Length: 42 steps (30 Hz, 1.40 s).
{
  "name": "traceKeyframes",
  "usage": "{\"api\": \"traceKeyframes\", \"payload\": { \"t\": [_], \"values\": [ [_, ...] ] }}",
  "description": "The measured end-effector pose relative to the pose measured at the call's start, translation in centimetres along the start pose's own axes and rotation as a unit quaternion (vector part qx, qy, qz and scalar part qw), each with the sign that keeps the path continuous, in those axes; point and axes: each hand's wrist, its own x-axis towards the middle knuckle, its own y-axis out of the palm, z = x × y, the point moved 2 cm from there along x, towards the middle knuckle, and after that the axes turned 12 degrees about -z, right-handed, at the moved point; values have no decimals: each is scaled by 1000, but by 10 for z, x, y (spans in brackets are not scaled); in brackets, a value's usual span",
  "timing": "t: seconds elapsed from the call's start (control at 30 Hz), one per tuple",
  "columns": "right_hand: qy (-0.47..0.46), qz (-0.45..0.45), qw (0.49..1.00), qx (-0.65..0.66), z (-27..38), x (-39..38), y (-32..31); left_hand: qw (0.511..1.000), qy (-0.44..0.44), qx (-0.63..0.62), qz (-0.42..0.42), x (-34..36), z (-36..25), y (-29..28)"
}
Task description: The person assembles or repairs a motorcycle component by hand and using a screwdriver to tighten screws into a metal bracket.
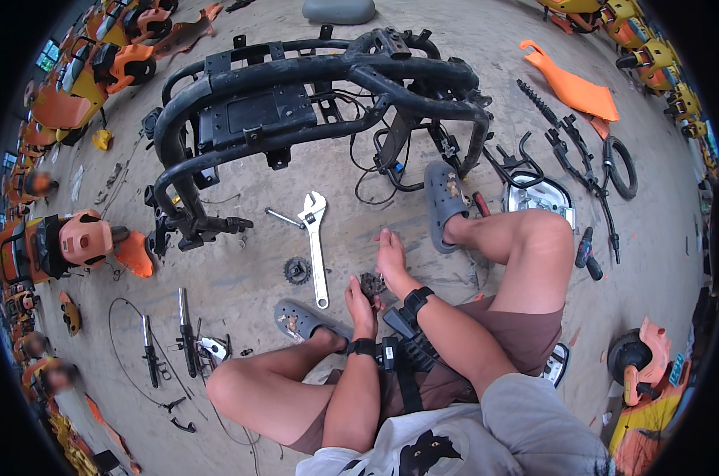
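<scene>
Just below and right of the frame's centre, the left hand (361,301) has its fingers curled about a small, dark metal part (370,284). The part sits on the right side of that palm, in the narrow space between the two hands. The right hand (390,258) lies just above and to the right, its fingertips pointing to the top of the frame; its lower edge comes right up to the part, but from where I stand I cannot tell whether it grips anything. So the left hand is the nearer, seemingly bearing the piece. The part is too small and too covered for me to make out a long axis.

Left of the hands, an adjustable wrench (317,254) lies on the floor, its length running up and down the frame, jaw end uppermost. A toothed ring (297,270) lies just left of its handle. Farther out, a black tubular frame (280,74) spans the upper middle, and an orange panel (577,89) lies at upper right.
</scene>
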Motion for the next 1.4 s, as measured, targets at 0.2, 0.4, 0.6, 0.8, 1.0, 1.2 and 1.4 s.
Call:
{"api": "traceKeyframes", "payload": {
  "t": [0.2,0.4,0.6,0.8,1.0,1.2,1.4],
  "values": [
    [66,43,996,34,9,-7,9,978,126,136,98,-12,-21,-13],
    [104,58,991,69,21,-19,16,852,423,305,-47,-11,-23,-21],
    [100,98,984,113,16,-22,21,707,455,539,-42,-20,-53,8],
    [94,98,989,64,11,-20,19,643,443,612,129,1,-72,4],
    [-85,60,993,-49,27,-29,18,675,398,613,103,-3,-64,11],
    [-63,55,992,-91,24,-6,8,685,409,585,145,-8,-48,23],
    [23,94,991,-91,13,0,7,777,333,506,173,14,-32,14]
  ]
}}
